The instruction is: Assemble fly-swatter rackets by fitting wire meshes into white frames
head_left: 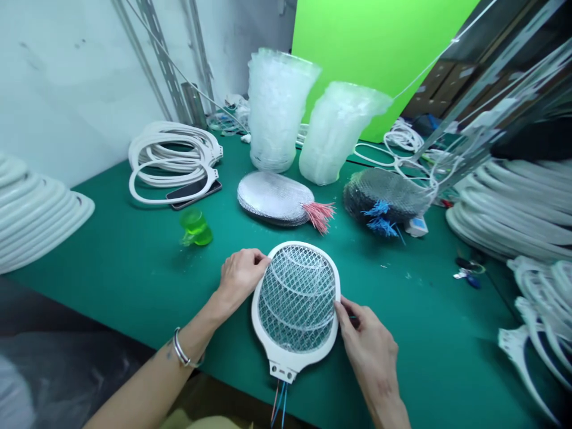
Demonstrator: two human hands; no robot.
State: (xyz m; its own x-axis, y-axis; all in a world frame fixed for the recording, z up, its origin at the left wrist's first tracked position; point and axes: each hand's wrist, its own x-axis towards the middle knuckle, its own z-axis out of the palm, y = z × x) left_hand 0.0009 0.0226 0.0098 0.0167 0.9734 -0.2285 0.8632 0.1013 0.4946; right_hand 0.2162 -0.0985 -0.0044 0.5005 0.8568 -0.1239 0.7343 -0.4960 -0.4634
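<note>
A mosquito swatter head (297,298) lies on the green table close to me. It has a white oval frame, metal mesh with clear curved ribs, and red and blue wires hanging from its neck past the table edge. My left hand (241,274) is closed, fingers pressed on the frame's upper left rim. On the right rim, my right hand (369,345) grips the frame between thumb and fingers. Beyond it lies a stack of mesh sheets (272,198) with red wires (319,215). A darker mesh stack (379,190) with blue wires (382,219) is farther right.
Two tall stacks of clear plastic pieces (279,113) stand at the back. White frames (172,155) lie at back left, one over a phone (196,192). A green container (195,227) sits left. More frame stacks (36,214) flank both sides; keys (468,271) lie right.
</note>
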